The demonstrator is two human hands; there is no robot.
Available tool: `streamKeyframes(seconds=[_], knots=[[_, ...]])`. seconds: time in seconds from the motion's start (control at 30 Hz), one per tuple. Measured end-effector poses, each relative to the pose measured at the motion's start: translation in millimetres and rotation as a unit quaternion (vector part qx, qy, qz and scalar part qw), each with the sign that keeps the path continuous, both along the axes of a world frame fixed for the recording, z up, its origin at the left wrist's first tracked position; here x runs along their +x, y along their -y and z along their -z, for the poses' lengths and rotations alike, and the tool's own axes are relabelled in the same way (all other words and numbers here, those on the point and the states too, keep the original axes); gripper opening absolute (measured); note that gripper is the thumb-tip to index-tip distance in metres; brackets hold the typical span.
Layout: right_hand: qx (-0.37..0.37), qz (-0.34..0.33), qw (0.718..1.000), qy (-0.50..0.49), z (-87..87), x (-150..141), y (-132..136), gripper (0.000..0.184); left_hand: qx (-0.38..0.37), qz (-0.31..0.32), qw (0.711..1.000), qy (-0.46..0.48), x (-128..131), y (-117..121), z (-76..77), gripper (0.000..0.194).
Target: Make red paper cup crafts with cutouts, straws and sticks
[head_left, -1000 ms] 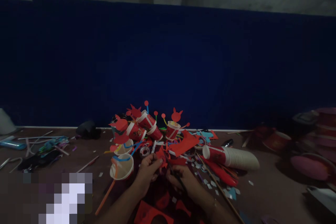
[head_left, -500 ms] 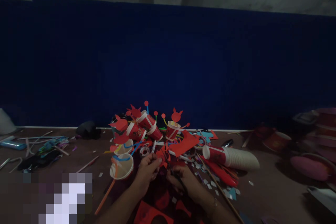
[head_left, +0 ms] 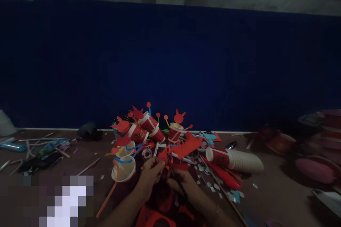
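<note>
My left hand (head_left: 151,174) pinches a small piece of red paper (head_left: 163,156) between thumb and fingers. Close beside it, my right hand (head_left: 183,183) is closed around dark scissors (head_left: 172,168), whose blades point up and away alongside the red paper. Below the hands lies a red sheet with round cut-outs (head_left: 149,216), along with a red scrap (head_left: 186,212). A white-rimmed paper cup (head_left: 124,170) with a bent blue and orange straw stands left of my left hand. The scissor handles are mostly hidden by my fingers.
Behind the hands stand and lean red paper cups (head_left: 175,133) with red paper heads and straws. A stack of paper cups (head_left: 239,159) lies to the right, near a long thin stick (head_left: 223,191). Scraps litter the table. A blue panel (head_left: 170,64) rises at the back.
My right hand and the scissors have shifted slightly, and a flat bit of red paper now shows just above the right hand. My left hand stays nearly in place.
</note>
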State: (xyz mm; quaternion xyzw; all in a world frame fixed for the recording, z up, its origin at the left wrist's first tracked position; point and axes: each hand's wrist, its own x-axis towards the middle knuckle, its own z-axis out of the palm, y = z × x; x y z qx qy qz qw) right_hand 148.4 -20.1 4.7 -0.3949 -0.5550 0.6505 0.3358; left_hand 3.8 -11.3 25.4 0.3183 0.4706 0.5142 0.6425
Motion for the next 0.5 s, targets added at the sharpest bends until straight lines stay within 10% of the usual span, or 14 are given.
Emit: streamKeyframes(seconds=[0.5], knots=[[-0.017,0.006,1.0,0.021,-3.5,0.4,-0.4,0.037,0.003,0.016,1.0,0.001,-2.4,-2.4,7.2,0.04]])
